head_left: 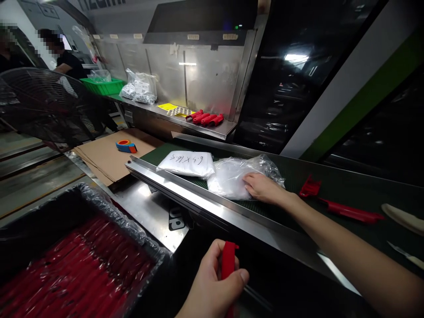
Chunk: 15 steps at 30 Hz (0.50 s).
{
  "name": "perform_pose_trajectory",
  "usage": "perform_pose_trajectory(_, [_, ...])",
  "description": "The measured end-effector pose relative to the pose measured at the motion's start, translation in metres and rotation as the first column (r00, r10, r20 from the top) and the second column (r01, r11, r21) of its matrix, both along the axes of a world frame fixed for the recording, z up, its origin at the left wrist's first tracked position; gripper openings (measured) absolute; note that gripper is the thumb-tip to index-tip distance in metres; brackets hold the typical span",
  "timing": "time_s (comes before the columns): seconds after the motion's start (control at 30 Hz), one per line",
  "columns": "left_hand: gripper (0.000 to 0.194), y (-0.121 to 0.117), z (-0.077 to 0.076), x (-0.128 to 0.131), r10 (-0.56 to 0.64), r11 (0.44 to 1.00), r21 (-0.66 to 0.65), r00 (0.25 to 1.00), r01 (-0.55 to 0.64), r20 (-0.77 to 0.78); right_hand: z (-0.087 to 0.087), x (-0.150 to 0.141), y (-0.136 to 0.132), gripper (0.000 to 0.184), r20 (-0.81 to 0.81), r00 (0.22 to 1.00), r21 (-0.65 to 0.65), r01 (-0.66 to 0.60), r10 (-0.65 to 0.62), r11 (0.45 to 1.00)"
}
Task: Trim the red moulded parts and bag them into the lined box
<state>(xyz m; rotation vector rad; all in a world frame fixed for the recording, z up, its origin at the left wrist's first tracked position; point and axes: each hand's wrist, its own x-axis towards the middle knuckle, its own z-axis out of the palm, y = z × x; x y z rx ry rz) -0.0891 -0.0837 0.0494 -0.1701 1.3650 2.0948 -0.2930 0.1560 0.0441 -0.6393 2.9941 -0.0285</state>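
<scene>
Left hand: the left hand (215,282), at 6 o'clock in the view, is curled into a fist round a red plastic handle (228,265), thumb pressed across its front; the part stands upright, only its top showing above the fingers
Right hand: the right hand (263,187) reaches out to 1 o'clock from the left, fingers spread flat and resting on a heap of clear plastic bags (238,176); it pinches nothing that I can make out
Where the bags lie: on the dark green conveyor belt (291,176), just behind its steel rail (198,196), touching a folded white packet with handwriting (187,163) at their 9 o'clock
How the bags should handle: judged thin, limp, near weightless and slippery; sheets likely cling together, so a fingertip pinch at one loose edge should peel a single bag better than a flat press
How the handle should handle: judged stiff, light and smooth moulded plastic, sturdy enough for a full grip round its shaft
Other red parts: loose pieces on the belt (344,212) at 3 o'clock of the right hand; a row on the steel shelf (205,118) at 12 o'clock; a lined black crate of them (76,269) at 8 o'clock
Also near: a tape dispenser (126,145) on flat cardboard (106,159); a person at the far counter, 10 o'clock
</scene>
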Motion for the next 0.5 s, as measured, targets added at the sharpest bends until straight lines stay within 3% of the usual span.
perform_pose_trajectory(0.27, [0.041, -0.002, 0.003, 0.003, 0.038, 0.999, 0.017, 0.999, -0.038, 0.008, 0.007, 0.007, -0.014, 0.025, 0.047, 0.999, -0.013, 0.01, -0.009, 1.0])
perform_pose_trajectory(0.5, [0.035, -0.005, 0.004, 0.005, 0.036, 0.999, -0.012, 0.998, -0.036, 0.05, 0.021, 0.019, -0.013, 0.026, 0.056, 0.997, -0.148, 0.065, -0.058, 0.987])
